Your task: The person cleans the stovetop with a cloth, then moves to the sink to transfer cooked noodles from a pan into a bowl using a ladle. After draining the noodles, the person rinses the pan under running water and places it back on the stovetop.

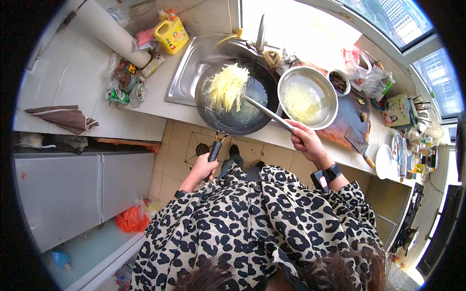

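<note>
My left hand (202, 168) grips the black handle of a dark wok (260, 125), which rests over the sink's edge. Clear liquid and some pale shreds lie in the wok. In my right hand (307, 140) is the long metal handle of a ladle or skimmer (267, 112). Its head is hidden under a heap of pale yellow shreds, likely potato (229, 87), held up over the wok. Right beside the wok stands a stainless steel basin (334, 112), with liquid and more of the shreds at its bottom.
Behind the wok is a steel sink (182, 85) with a faucet (261, 32). A cutting board (342, 127) carries a cleaver (356, 143); a small bowl of dark food (338, 82) sits at its back. Left are a yellow jug (171, 36), a green can (118, 96) and a brown cloth (65, 118).
</note>
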`<state>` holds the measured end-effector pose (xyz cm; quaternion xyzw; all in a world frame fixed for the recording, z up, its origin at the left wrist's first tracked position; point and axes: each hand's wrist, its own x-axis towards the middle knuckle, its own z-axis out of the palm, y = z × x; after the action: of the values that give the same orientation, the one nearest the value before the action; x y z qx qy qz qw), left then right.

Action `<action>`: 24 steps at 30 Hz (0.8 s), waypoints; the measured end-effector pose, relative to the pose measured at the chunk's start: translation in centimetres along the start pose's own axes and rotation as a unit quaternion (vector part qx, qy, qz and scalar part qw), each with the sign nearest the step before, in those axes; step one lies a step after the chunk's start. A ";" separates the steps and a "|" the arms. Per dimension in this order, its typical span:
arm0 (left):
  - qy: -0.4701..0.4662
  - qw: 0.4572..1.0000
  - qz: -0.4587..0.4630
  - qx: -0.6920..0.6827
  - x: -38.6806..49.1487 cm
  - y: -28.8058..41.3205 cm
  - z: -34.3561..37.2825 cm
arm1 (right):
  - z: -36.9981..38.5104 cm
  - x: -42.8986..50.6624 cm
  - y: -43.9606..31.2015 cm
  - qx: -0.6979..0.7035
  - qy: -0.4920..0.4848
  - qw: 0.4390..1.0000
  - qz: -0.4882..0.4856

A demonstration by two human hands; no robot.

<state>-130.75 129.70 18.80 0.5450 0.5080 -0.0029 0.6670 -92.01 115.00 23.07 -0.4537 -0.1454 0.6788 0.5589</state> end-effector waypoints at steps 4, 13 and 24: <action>-0.004 1.000 0.006 -0.011 0.1 -0.2 -0.3 | 0.1 -2.5 -1.7 0.018 0.032 0.999 -0.019; -0.013 1.000 0.007 0.008 0.3 0.2 -0.7 | -2.1 -9.0 -4.7 0.036 0.104 0.989 -0.095; -0.005 1.000 -0.014 0.010 0.1 0.4 -0.8 | -8.5 -16.3 -6.1 -0.018 0.231 0.968 -0.097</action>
<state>-130.97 130.49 19.11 0.5445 0.5119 -0.0204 0.6641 -82.14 99.93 30.15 -0.5918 -0.0680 0.4955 0.6322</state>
